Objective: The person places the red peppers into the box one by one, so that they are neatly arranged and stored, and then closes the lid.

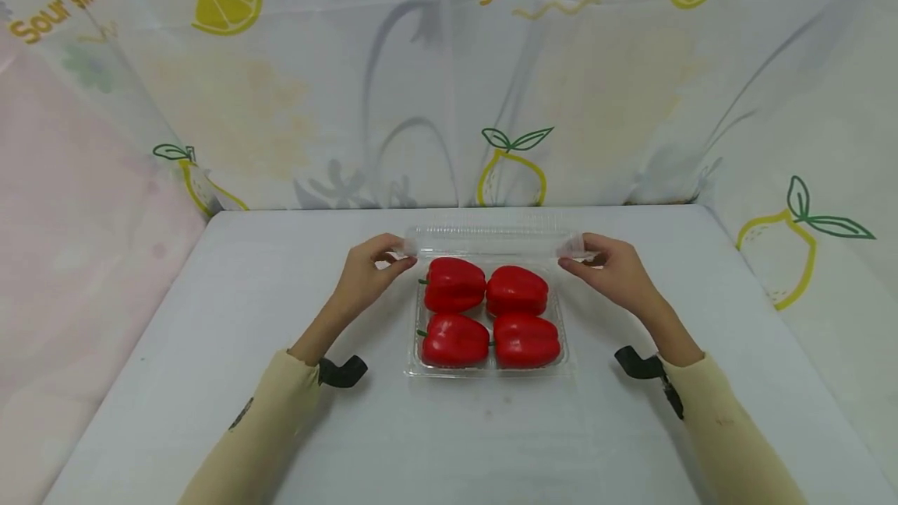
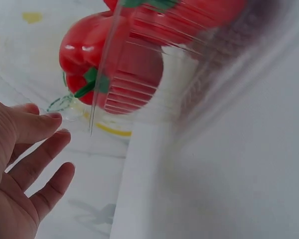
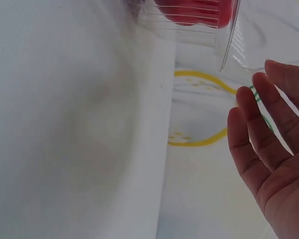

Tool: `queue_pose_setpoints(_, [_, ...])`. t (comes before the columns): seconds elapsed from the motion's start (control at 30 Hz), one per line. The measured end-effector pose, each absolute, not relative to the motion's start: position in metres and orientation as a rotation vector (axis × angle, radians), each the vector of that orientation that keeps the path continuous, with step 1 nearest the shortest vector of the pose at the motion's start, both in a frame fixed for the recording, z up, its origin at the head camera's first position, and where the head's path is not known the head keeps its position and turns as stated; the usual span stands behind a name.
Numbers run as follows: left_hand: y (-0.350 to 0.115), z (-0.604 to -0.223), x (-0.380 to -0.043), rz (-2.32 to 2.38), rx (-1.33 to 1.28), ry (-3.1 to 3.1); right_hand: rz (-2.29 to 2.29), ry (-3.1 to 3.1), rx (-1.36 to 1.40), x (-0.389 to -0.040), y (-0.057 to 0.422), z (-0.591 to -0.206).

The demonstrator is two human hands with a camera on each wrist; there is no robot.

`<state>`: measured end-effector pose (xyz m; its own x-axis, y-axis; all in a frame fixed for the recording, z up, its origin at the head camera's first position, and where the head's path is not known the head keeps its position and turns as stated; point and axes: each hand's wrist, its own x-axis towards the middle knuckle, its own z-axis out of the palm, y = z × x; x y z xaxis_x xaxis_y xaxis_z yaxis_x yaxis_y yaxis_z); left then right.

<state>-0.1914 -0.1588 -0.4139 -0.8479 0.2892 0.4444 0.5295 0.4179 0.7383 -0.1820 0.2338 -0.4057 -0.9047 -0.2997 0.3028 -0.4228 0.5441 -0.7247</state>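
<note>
A clear plastic clamshell box (image 1: 489, 372) lies on the table with several red bell peppers (image 1: 526, 341) in two rows inside. Its hinged clear lid (image 1: 484, 241) stands raised at the far side. My left hand (image 1: 370, 273) pinches the lid's left corner between thumb and fingers. At the right corner, my right hand (image 1: 617, 274) pinches the lid the same way. The left wrist view shows a green-stemmed pepper (image 2: 82, 55) behind the ribbed box wall, beside the left fingers. Only part of a pepper (image 3: 197, 11) shows in the right wrist view.
A white table (image 1: 210, 380) spreads around the box. Behind it hangs a pale cloth (image 1: 316, 100) printed with lemons and lettering, and similar cloth lines both sides. Black straps (image 1: 342, 372) sit at the sleeve cuffs.
</note>
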Motion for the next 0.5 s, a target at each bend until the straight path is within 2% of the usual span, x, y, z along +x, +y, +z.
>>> queue_pose_setpoints(0.3, [-0.170,-0.412,-0.170,-1.100,-0.859,-2.559,1.164,-2.722,0.926,-0.162,0.250,-0.405])
queue_pose_setpoints(0.5, [-0.177,-0.412,-0.151,-1.132,-0.924,-2.573,1.178,-2.916,0.966,-0.149,0.256,-0.399])
